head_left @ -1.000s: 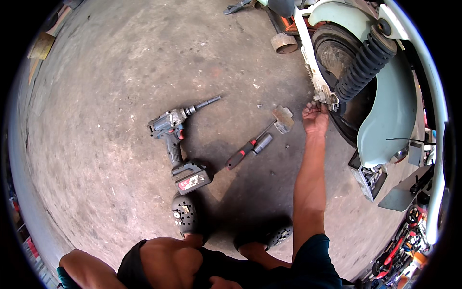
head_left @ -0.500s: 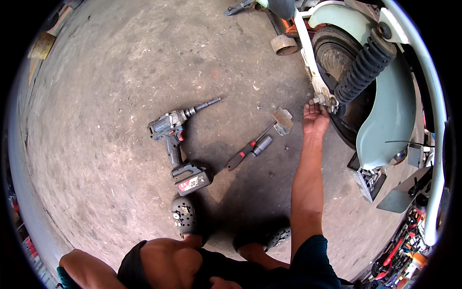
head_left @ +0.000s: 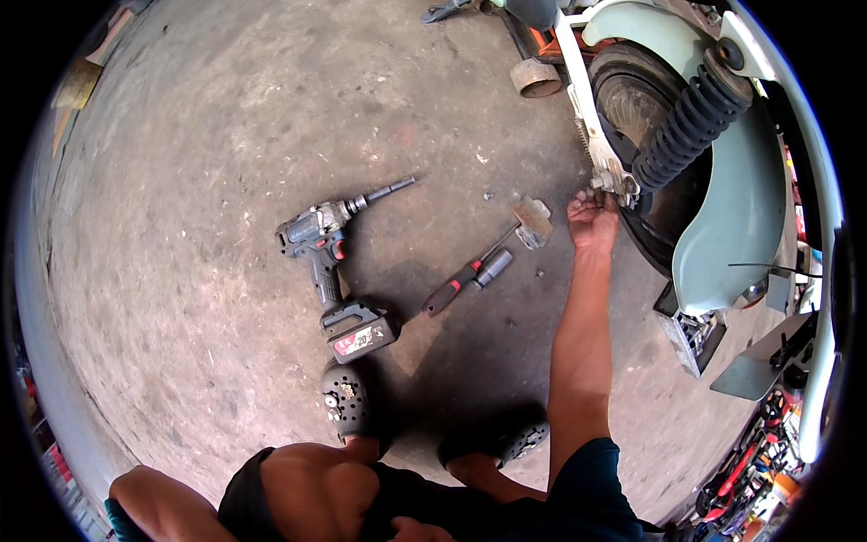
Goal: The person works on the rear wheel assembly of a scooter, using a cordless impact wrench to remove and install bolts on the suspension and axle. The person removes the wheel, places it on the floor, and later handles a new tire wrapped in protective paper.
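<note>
My right hand [head_left: 592,221] reaches out to the wheel assembly, palm up and fingers curled at a nut [head_left: 601,182]. That nut sits at the lower end of a white metal arm [head_left: 582,99], beside the wheel [head_left: 623,90] and a black coil-spring shock absorber [head_left: 691,126]. Fingertips touch the nut from below and partly hide it. Only a bit of my left hand [head_left: 420,531] shows at the lower edge; its fingers are hidden. A cordless impact wrench [head_left: 323,237] with a long socket lies on the floor, left of a red-and-black screwdriver [head_left: 447,294].
A grey deep socket [head_left: 493,269] and a dirty metal plate [head_left: 533,223] lie by the screwdriver. Small hardware dots the concrete floor [head_left: 226,135]. A pale green fender [head_left: 736,217] curves around the wheel. An open box of metal parts [head_left: 691,334] and piled tools [head_left: 750,461] sit at right.
My right hand's fingers have curled in more at the nut. The wheel assembly appears slightly farther right and up in the picture. The floor tools lie as before.
</note>
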`<state>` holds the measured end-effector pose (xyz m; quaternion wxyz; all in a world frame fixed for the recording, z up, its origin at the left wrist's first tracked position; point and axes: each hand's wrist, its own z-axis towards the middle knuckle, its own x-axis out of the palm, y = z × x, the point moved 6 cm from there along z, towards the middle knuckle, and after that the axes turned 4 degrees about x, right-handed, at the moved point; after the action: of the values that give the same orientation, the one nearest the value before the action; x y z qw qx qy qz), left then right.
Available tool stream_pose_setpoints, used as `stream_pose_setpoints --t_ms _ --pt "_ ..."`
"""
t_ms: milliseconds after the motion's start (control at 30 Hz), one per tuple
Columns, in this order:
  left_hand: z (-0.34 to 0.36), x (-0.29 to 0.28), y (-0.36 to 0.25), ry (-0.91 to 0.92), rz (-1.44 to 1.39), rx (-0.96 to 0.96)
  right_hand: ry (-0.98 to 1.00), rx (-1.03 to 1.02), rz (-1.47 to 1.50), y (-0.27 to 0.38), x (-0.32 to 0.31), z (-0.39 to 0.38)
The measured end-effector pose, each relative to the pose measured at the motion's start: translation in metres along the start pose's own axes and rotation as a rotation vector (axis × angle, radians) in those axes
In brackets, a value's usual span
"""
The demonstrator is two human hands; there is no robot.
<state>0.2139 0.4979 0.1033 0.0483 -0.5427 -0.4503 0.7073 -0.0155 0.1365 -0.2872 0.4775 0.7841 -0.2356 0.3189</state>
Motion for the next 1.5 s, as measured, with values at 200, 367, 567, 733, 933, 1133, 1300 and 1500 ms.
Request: stream_pose_setpoints --t_ms 200,367,567,733,933,1133,1300,1500 --pt "-0.001 0.001 0.001 -0.003 -0.025 -0.031 -0.264 -0.104 -0.025 -0.011 0.015 -0.003" --pt "0.000 0.003 -0.004 -0.038 0.052 -0.020 -0.017 0.010 -0.047 0.004 -0.001 0.001" --pt "0.000 0.005 -0.003 -0.002 0.019 -0.035 -0.307 -0.112 -0.026 -0.009 0.029 -0.014" --pt "-0.001 0.004 -0.004 -0.014 0.026 -0.006 -0.242 -0.077 -0.057 -0.001 -0.003 0.002" --pt "-0.005 0.014 -0.007 -0.044 0.048 -0.024 -0.505 0.100 -0.817 -0.021 -0.019 -0.031" --pt "-0.003 -0.002 0.001 0.009 -0.006 0.005 -0.523 -0.241 -1.255 0.000 0.013 -0.053" --pt "0.001 0.004 -0.002 0.023 -0.020 -0.004 -0.199 0.049 -0.048 -0.001 0.045 -0.004" --pt "0.003 0.005 -0.002 -0.010 -0.029 -0.036 0.062 0.141 0.076 0.000 0.035 0.016"
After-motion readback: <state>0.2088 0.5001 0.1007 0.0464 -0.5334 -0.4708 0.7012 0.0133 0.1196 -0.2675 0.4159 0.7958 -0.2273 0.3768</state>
